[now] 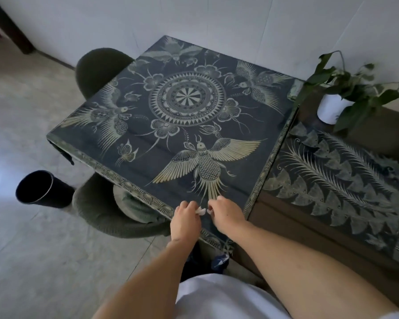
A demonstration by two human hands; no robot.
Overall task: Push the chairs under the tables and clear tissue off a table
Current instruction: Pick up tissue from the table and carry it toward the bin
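Both hands meet at the near edge of the surface (148, 125), a square top covered by a dark blue cloth printed with pale birds, flowers and a round medallion at its middle. The left hand (184, 218) has its fingers curled in and pinches a small white tissue (200, 211) between the fingertips, just below the tail of the nearest printed bird. The right hand (225, 211) sits just beside it with fingers bent down onto the cloth, its fingertips touching a second white scrap of tissue; whether it grips that scrap or only touches it cannot be told.

A green upholstered chair (115, 210) stands at the left part of the near edge, its seat partly tucked under the surface. A second green chair (97, 67) shows at the far left edge, its rounded back rising against the cloth's side. A dark cylindrical bin (42, 188) stands on the pale tiled floor (32, 111) left of the nearer chair. To the right, a lower bench carries a feather-patterned cloth (336, 180) and a leafy plant in a white pot (331, 109).
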